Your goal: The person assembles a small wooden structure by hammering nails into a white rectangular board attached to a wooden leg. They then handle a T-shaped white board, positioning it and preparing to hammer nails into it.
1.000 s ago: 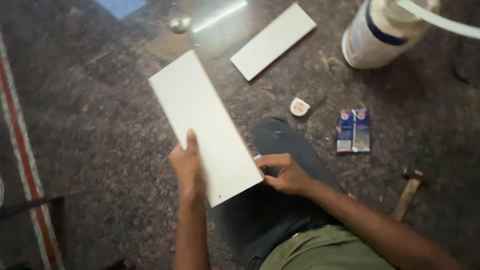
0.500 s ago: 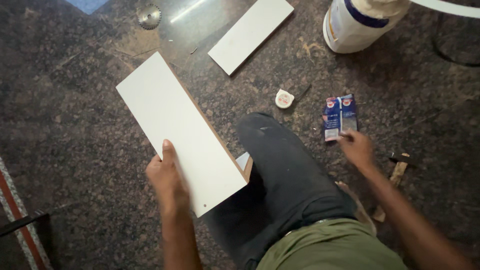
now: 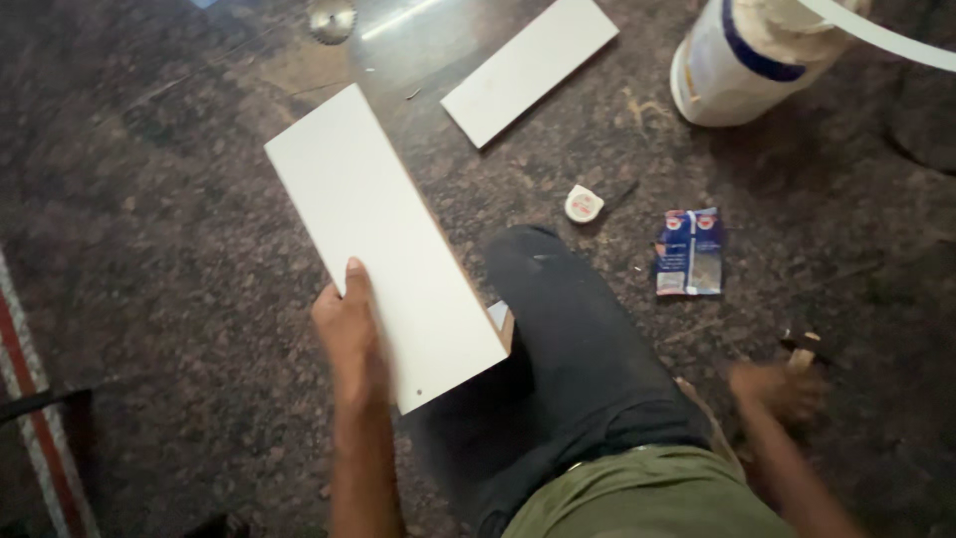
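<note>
Gripping white board (image 3: 383, 234), left hand (image 3: 349, 334)

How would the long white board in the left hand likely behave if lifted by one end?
The long white board looks flat and straight while the left hand grips only its near edge, so it is probably stiff, not floppy. Its smooth, glossy-looking face may be slippery. Its length suggests it would lever down from an end grip.

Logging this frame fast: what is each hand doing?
Left hand: gripping the white board.
Right hand: blurred at the hammer; grip cannot be told.
</note>
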